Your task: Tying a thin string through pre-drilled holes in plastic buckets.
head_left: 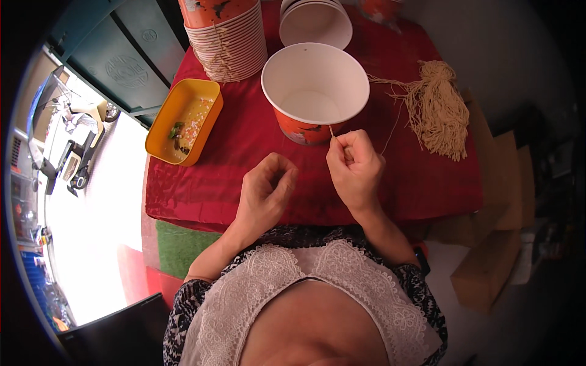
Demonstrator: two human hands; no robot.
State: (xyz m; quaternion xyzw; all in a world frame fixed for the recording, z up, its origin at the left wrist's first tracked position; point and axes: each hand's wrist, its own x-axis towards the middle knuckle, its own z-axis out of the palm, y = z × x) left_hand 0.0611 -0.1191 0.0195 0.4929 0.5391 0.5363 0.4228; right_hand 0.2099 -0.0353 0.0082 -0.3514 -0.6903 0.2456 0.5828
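A white paper bucket (299, 129) with an orange, dark-patterned outside stands upright on the red cloth in front of me. My right hand (356, 161) is closed just below its right side, pinching a thin beige string (332, 130) whose short end sticks up against the bucket's wall. To the left, my left hand (267, 186) hovers near the table's front edge with its fingers curled to a pinch; whatever is between them is too small to make out. On the right lies a loose bundle of beige strings (436, 113), with some strands trailing toward the bucket.
A yellow plastic tub (206, 134) with small bits inside sits at the left. Behind it rises a tall stack of orange paper buckets (229, 49) with string on its side. More white buckets (316, 27) lie at the back. Cardboard boxes (488, 268) stand right of the table.
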